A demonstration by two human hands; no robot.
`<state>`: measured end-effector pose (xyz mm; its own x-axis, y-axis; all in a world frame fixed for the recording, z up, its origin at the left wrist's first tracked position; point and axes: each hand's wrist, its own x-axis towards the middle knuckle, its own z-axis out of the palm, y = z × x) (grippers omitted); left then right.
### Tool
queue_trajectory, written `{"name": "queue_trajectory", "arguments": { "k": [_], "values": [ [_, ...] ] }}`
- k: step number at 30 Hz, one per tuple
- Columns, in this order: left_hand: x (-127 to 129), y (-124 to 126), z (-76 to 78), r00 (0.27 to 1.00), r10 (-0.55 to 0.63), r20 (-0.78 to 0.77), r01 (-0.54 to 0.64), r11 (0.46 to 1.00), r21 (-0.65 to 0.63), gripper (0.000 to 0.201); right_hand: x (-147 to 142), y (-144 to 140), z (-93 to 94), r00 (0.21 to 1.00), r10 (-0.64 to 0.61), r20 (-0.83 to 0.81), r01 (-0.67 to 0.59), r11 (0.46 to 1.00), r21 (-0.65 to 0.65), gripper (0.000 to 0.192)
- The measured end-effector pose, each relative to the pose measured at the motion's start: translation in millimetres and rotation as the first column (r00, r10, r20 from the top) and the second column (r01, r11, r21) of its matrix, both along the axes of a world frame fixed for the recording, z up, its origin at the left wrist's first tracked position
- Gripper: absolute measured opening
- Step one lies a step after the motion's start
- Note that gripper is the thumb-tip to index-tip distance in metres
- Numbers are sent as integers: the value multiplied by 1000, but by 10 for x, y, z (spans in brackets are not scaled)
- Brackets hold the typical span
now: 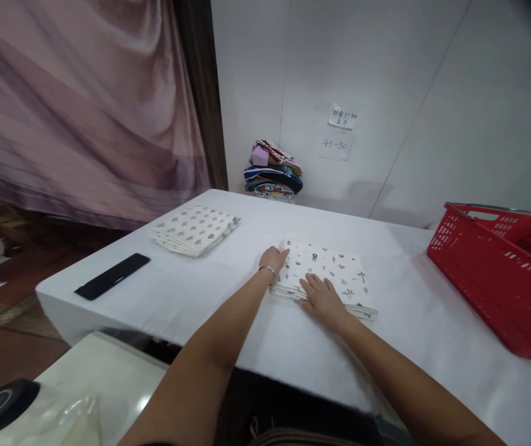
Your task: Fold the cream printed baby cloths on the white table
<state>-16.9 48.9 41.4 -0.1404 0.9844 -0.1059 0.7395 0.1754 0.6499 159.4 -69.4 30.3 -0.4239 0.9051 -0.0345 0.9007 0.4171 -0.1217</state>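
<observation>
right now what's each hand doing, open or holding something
Left hand: at the left edge of the folded cloth; grip unclear.
Right hand: open, resting on the same cloth.

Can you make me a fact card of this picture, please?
Left hand: bare left hand, silvery bracelet on its wrist, touching the left edge of the folded white fabric with small printed pictures
Right hand: bare right hand, spread on that same fabric near its front edge
Surface: smooth white table
To the left: folded white fabric with grey prints; flat black rectangular object
To the right: red plastic basket
Behind: multicoloured fabric stack by a white wall
</observation>
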Motion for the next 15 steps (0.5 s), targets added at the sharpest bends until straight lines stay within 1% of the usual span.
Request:
{"name": "queue_trajectory", "arguments": {
  "k": [2, 4, 8, 12, 15],
  "values": [
    [46, 87, 27, 1000, 9, -15, -9, 1000, -14, 44, -8, -11, -24, 1000, 5, 7, -5, 1000, 14, 60],
    [96, 158, 25, 999, 13, -35, -14, 999, -30, 43, -9, -18, -49, 1000, 7, 13, -7, 1000, 25, 59],
    [146, 212, -53, 998, 38, -53, -40, 999, -37, 35, -2, -20, -83, 1000, 10, 18, -10, 1000, 23, 60],
    [109, 234, -118, 999, 21, -44, -23, 999, -38, 30, 15, -4, -88, 1000, 18, 19, -18, 1000, 18, 61],
    [43, 261, -104, 1000, -4, -28, 3, 999, -46, 31, 25, 5, -62, 1000, 25, 15, -25, 1000, 4, 61]
  ]
}}
